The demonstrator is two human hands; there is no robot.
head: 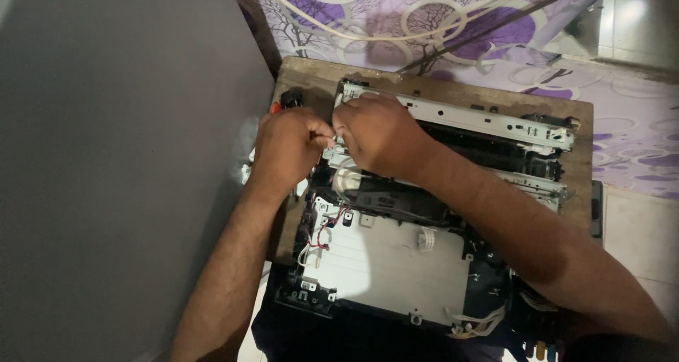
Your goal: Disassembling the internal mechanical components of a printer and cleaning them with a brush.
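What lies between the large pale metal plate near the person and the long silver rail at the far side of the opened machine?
In the head view, between the metal plate and the silver rail lie a black inner assembly and both hands, left and right.

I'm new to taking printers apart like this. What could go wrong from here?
1. Both hands, left and right, pinch something small and white; it could drop into the open printer.
2. The red wires lie loose near the left wrist and might snag.
3. The printer overhangs the board and may tip.
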